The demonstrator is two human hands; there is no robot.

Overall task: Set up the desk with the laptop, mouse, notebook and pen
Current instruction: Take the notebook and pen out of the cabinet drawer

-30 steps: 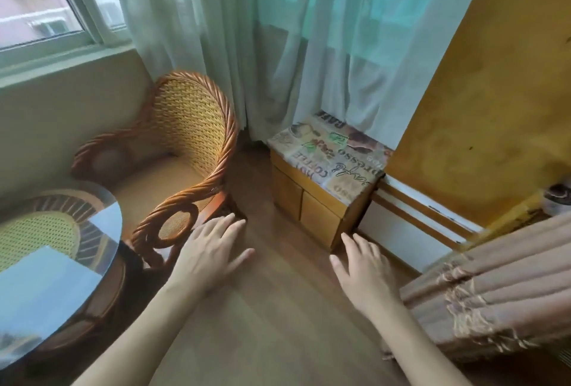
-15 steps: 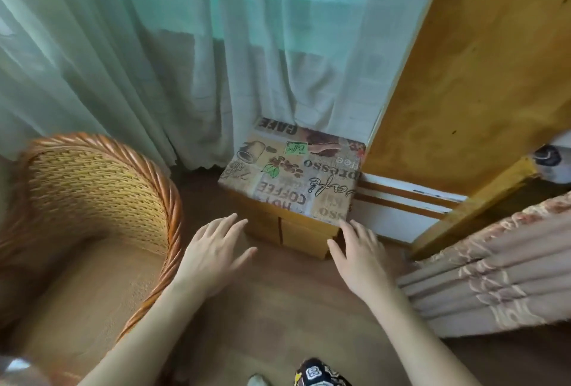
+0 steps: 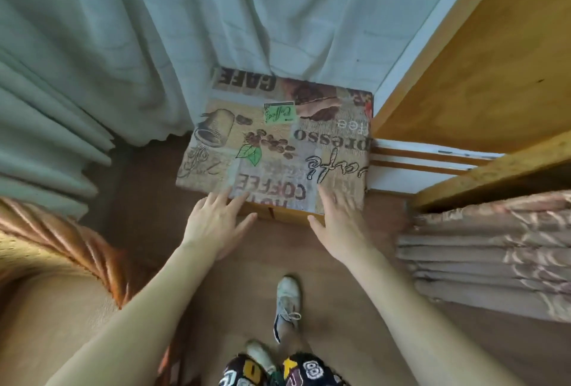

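Left hand (image 3: 216, 225): open, empty, fingers spread, reached toward the near edge of the cabinet top.
Right hand (image 3: 338, 225): open, empty, palm down, over the same edge.
Cabinet (image 3: 278, 138): low, coffee-print cover, tucked against curtain (image 3: 154, 30) and wooden panel (image 3: 479, 61).
Laptop, mouse, notebook, pen: nowhere in view.
Likely purpose: cabinet approached two-handed, perhaps for opening or moving.

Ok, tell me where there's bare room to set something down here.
The coffee-print top of the low cabinet is bare beyond both hands. The floor strip between curtain and cabinet is free. Around the shoe it's crowded.
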